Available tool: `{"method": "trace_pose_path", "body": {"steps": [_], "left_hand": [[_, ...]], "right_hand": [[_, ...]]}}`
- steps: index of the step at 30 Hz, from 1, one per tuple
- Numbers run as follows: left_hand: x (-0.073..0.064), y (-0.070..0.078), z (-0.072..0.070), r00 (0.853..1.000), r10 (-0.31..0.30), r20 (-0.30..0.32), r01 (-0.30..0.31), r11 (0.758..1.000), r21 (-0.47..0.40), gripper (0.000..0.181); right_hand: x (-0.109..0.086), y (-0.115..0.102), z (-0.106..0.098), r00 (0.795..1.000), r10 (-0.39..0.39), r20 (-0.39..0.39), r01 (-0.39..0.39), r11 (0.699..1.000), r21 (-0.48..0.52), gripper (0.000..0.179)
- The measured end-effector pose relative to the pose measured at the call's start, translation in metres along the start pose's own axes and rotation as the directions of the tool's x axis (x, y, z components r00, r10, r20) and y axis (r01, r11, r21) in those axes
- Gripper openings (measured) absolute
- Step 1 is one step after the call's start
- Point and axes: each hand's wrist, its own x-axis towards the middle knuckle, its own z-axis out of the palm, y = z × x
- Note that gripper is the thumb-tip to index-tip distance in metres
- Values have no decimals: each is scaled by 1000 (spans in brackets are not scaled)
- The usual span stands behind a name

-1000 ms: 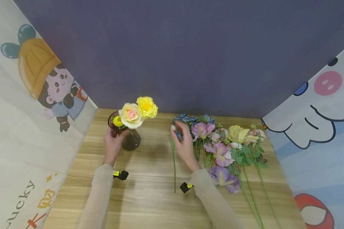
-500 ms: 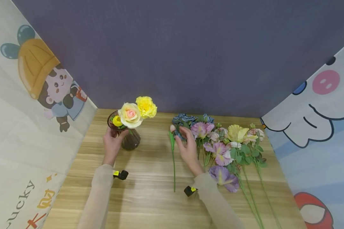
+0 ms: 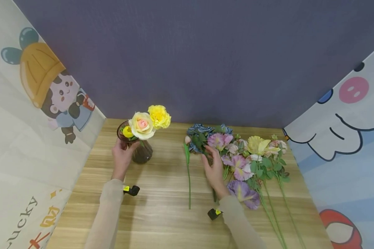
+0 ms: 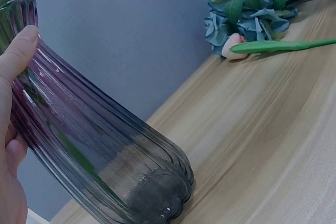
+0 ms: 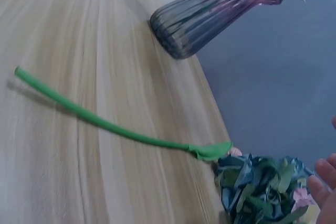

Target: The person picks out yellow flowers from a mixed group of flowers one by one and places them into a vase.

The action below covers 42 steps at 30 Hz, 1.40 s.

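Left hand (image 3: 122, 159) grips vase (image 3: 142, 154) by neck; probably slick, breakable. Right hand (image 3: 215, 172) loosely bent, seemingly grasping nothing. Blue flowers (image 3: 199, 129) just beyond it: likely light, springy; best pinched under the blooms.

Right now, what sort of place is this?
Probably a staged indoor booth: a wood-grain tabletop laid with long-stemmed flowers, a plain purple-grey backdrop behind it, and cartoon-printed side panels closing in both sides.
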Motion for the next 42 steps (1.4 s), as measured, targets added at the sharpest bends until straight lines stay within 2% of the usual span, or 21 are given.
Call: {"method": "trace_pose_path", "body": {"steps": [9,13,19,27,31,35,38,42], "left_hand": [[0,0,0,1000,-15,1,15,1000,4,56],[0,0,1,1000,-15,7,15,1000,4,57],[0,0,1,1000,-15,7,15,1000,-8,57],[0,-1,2,1000,6,4,-5,1000,-26,57],[0,-2,2,1000,-1,1,1,999,-34,57],[1,-1,1,1000,-8,-1,8,999,-31,57],[1,-1,1,1000,-7,0,7,1000,-26,57],[0,-1,1,1000,-3,-1,3,1000,-13,57]], "right_hand": [[-10,7,-17,997,-32,-65,33,999,21,34],[-13,-3,-29,992,-63,-111,66,997,27,27],[-15,-11,-50,975,-112,-192,107,994,-34,21],[-19,2,-76,971,-56,-234,44,997,-56,20],[-20,27,-87,960,-86,-265,58,992,-113,21],[-23,59,-103,956,-67,-286,12,982,-190,21],[-27,70,-115,959,-29,-283,-35,975,-219,21],[-29,79,-127,958,-33,-286,-42,967,-252,21]]}}
